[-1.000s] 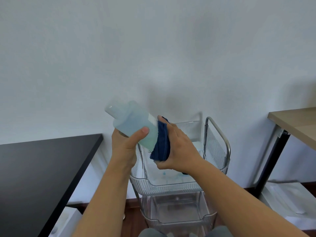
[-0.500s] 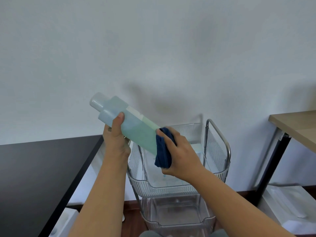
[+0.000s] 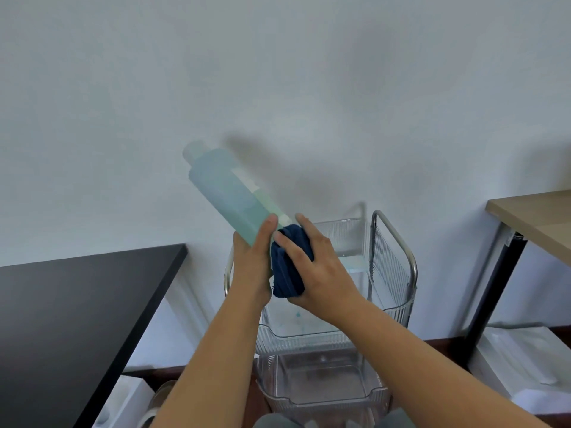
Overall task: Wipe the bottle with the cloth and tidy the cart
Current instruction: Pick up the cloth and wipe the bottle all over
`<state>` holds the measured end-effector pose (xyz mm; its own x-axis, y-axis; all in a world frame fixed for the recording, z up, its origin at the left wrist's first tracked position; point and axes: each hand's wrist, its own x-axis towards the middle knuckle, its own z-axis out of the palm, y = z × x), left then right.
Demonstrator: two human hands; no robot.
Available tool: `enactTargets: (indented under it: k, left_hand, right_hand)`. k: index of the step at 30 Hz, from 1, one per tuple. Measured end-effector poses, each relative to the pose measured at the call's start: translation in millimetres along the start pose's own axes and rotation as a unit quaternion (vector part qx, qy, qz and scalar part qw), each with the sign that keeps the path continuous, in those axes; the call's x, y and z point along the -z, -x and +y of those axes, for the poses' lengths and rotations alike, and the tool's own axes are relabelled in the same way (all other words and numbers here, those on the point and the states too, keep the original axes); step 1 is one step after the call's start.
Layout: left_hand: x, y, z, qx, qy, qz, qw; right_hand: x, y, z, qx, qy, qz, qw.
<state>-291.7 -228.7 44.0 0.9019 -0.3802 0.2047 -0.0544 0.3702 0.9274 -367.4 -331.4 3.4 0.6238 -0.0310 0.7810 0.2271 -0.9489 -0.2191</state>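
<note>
A pale blue translucent bottle [image 3: 228, 189] with a white and green label is held up in front of the wall, tilted with its cap toward the upper left. My left hand [image 3: 251, 264] grips its lower end. My right hand [image 3: 315, 267] presses a folded dark blue cloth [image 3: 289, 267] against the bottle's bottom, right beside my left hand. Below my hands stands the clear plastic cart [image 3: 392, 267] with a metal frame; its top bin shows small blue drops on the floor, and the bin under it looks bare.
A black table [image 3: 77, 304] stands at the left, close to the cart. A light wooden table [image 3: 537, 217] on a black leg is at the right. White boxes [image 3: 525, 359] lie on the floor under the right table, and more white items under the left.
My left hand has slid from the bottle's upper body down to its base. The bottle now stands steeper and higher. My right hand with the cloth stays at the bottom end.
</note>
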Motion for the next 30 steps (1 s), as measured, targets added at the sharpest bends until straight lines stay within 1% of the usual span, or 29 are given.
enactTargets:
  k: [2, 4, 5, 7, 9, 12, 14, 18, 21, 30]
  left_hand:
    - [-0.6, -0.6, -0.5, 0.018, 0.067, -0.004, 0.998]
    - [-1.7, 0.5, -2.6, 0.025, 0.114, -0.014, 0.993]
    - [-2.4, 1.2, -5.0, 0.018, 0.125, -0.022, 0.992]
    - [-1.6, 1.8, -5.2, -0.001, 0.129, -0.036, 0.991]
    - [2.8, 0.4, -1.1, -0.007, 0.122, -0.05, 0.991]
    - [6.3, 0.7, 4.7, 0.01, 0.117, -0.076, 0.99]
    - [7.0, 0.0, 8.1, 0.022, 0.109, -0.076, 0.991]
    - [7.9, -4.3, 16.9, 0.05, 0.055, -0.067, 0.995]
    - [7.8, -5.7, 20.4, 0.049, 0.034, -0.074, 0.995]
    - [17.1, -5.7, 23.9, 0.082, -0.05, -0.095, 0.991]
  right_hand:
    - [-1.4, -3.3, -2.6, -0.023, -0.057, 0.017, 0.998]
    - [-2.9, -6.6, -5.7, -0.078, -0.144, 0.052, 0.985]
    - [-2.9, -8.1, -5.8, -0.097, -0.18, 0.066, 0.977]
    - [-2.0, -8.8, -3.8, -0.105, -0.217, 0.064, 0.968]
    - [-1.0, -7.7, -2.1, -0.089, -0.206, 0.052, 0.973]
    - [-1.7, -6.8, -4.7, -0.072, -0.16, 0.082, 0.981]
    - [-1.5, -7.4, -4.9, -0.055, -0.125, 0.098, 0.986]
    - [-0.2, -3.4, 2.2, -0.007, -0.078, 0.084, 0.993]
    - [0.5, -3.4, 5.0, 0.011, -0.051, 0.081, 0.995]
    - [8.5, 5.5, 12.5, 0.062, 0.013, -0.016, 0.998]
